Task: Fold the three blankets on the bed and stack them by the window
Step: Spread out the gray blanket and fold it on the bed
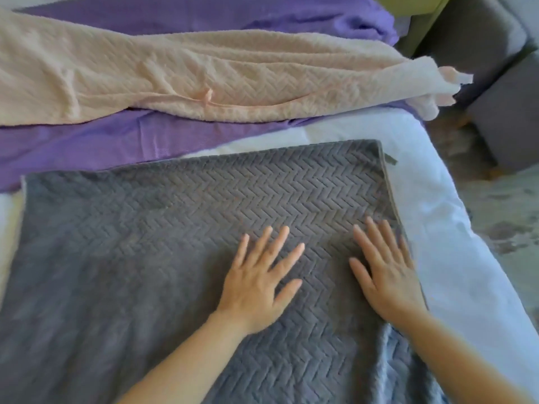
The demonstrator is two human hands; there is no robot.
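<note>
A grey blanket [145, 243] with a herringbone texture lies spread flat across the near part of the bed, its far edge and right edge straight. My left hand [259, 281] lies flat on it with fingers spread. My right hand [385, 272] also presses flat on it, close to its right edge. Behind it a peach blanket [175, 83] lies rumpled across the bed, one corner hanging off the right side. A purple blanket [87, 144] lies loose under and behind the peach one.
The white bed sheet [443, 217] shows along the bed's right edge. Past that edge are a patterned floor [501, 205] and a grey upholstered seat [507, 123]. An olive-green piece of furniture [420, 21] stands at the top right.
</note>
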